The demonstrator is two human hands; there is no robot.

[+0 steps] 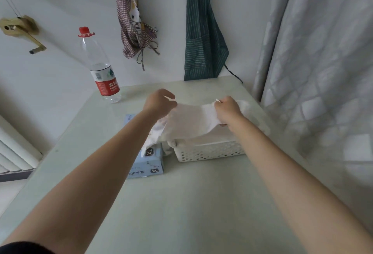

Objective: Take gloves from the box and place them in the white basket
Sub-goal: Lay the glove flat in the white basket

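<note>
1. Two bare hands hold one white glove [189, 121] stretched between them above the table [181, 203].
2. Left hand [160, 102]: fingers curled, pinching the left end of the glove; forearm reaches in from the lower left.
3. Right hand [228, 110]: fingers closed round the right end of the glove, with a small tip of white material showing above the knuckles.
4. Glove: thin, translucent, pulled into a wide band from one grip to the other; its lower edge sags toward the things beneath.
5. White basket [210, 151]: directly below the right-hand grip, a perforated plastic tray standing on the table; pale glove material lies inside it, beyond the right hand.
6. Glove box [149, 163]: pale blue, marked "XL", below the left-hand grip and just beside the basket's left wall; more white glove material bulges from its top opening, under the left forearm.
7. Water bottle [101, 68]: clear plastic, red cap and red label, upright on the table's far edge, well apart from the left hand, up and to its left.
8. Behind both grips, on the wall: a checked cloth [131, 23] and a green striped apron [201, 37], both hanging.
9. Right of the right-hand grip: a pale patterned curtain [323, 72].
</note>
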